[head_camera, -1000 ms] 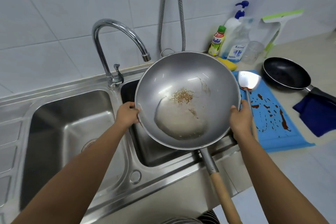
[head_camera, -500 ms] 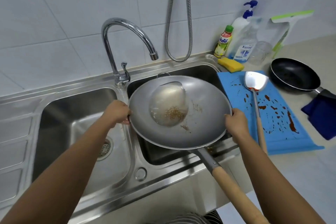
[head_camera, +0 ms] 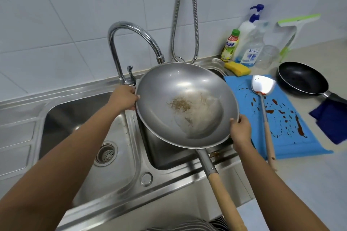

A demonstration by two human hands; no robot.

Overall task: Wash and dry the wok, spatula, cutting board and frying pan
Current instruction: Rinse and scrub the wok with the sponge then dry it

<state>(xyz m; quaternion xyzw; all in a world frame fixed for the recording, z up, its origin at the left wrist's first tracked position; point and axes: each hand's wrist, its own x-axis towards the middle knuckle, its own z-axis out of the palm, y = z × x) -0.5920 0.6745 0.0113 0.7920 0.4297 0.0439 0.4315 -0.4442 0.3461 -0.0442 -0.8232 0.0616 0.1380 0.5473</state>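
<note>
I hold a steel wok (head_camera: 169,88) over the right sink basin, tilted toward me and to the right, its wooden handle pointing at me. A puddle of cloudy water with brown crumbs lies in its lower right part. My left hand (head_camera: 124,98) grips the left rim and my right hand (head_camera: 240,130) grips the right rim. A steel spatula (head_camera: 263,88) with a wooden handle lies on the stained blue cutting board (head_camera: 293,137) to the right. Behind the board, a black frying pan (head_camera: 302,80) rests on the counter.
The chrome tap (head_camera: 131,43) arches over the wok's far rim. The left basin (head_camera: 84,118) has a drain strainer. A yellow sponge (head_camera: 237,68), soap bottles (head_camera: 244,37) and a squeegee (head_camera: 294,26) line the wall. A dark blue cloth (head_camera: 332,118) lies at the far right.
The wok has tipped from leaning away to leaning toward me and right, so the water and crumbs slid from the far side to the lower right. Both hands kept hold of the rim.
</note>
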